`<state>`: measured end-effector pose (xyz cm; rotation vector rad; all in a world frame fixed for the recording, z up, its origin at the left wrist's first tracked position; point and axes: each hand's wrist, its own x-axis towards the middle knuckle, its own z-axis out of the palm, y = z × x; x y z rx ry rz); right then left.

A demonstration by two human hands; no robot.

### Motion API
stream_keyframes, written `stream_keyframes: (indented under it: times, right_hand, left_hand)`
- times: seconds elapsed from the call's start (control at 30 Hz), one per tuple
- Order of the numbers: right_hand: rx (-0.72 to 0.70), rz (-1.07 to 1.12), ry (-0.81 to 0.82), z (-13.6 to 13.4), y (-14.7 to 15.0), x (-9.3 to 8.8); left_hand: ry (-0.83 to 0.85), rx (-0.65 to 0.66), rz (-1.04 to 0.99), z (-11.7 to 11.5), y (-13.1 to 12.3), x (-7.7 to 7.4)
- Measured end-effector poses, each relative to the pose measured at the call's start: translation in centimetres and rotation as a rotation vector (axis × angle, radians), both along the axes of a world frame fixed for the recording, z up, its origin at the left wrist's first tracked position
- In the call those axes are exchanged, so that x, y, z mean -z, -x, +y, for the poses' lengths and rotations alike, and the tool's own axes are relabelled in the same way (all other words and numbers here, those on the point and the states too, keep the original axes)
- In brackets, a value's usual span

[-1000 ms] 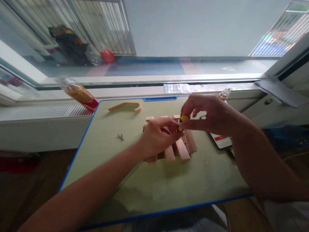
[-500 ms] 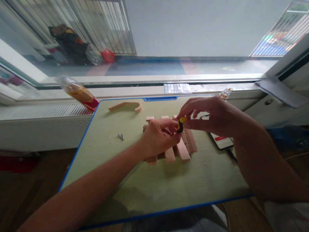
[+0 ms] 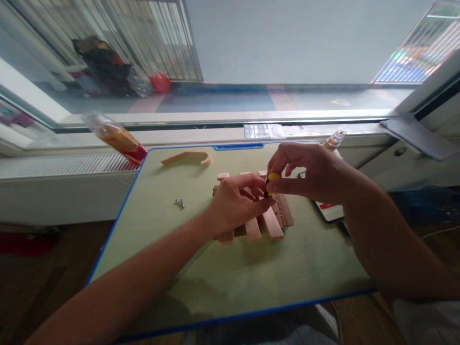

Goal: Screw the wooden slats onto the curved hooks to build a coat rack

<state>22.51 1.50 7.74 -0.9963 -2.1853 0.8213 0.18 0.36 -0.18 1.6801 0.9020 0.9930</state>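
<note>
A short yellow-and-black screwdriver (image 3: 273,177) stands nearly upright over slatted wooden pieces. My right hand (image 3: 305,170) pinches the top of its handle between thumb and fingers. My left hand (image 3: 239,199) lies over the wood, thumb and index finger closed about the screwdriver's lower end; its tip is hidden behind them. Light wooden slats (image 3: 273,225) lie across darker brown wooden boards (image 3: 284,211), which show small screws or holes. Two or so loose screws (image 3: 180,203) lie left of my left hand. Farther back is a curved, hook-ended wooden piece (image 3: 190,155).
The work rests on a pale green table (image 3: 215,282) with a blue rim. A phone (image 3: 328,211) lies at the right, partly under my right forearm. A bottle (image 3: 120,139) leans past the table's left back corner. Behind runs a windowsill (image 3: 194,135).
My right hand has shifted slightly and its fingers have turned on the screwdriver's handle, showing more of its yellow top. My left hand stays nearly in place.
</note>
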Motion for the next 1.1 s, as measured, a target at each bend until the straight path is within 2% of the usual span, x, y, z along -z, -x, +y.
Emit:
stream_keyframes:
  times: [0.37,0.5,0.7,1.1]
  right_hand:
    - [0.013,0.034,0.052,0.5,-0.1,0.1]
    - [-0.09,0.049,0.147,0.7,-0.6,-0.5]
    - [-0.211,0.064,0.07,1.0,-1.2,-0.4]
    - [-0.086,0.037,0.08,0.5,-0.4,-0.3]
  left_hand:
    - [0.006,-0.02,0.008,-0.1,0.0,-0.2]
    - [-0.019,-0.021,0.017,-0.2,0.0,-0.3]
    - [-0.025,-0.004,0.029,-0.2,0.1,-0.3]
    - [-0.019,0.026,0.019,-0.1,0.2,0.0]
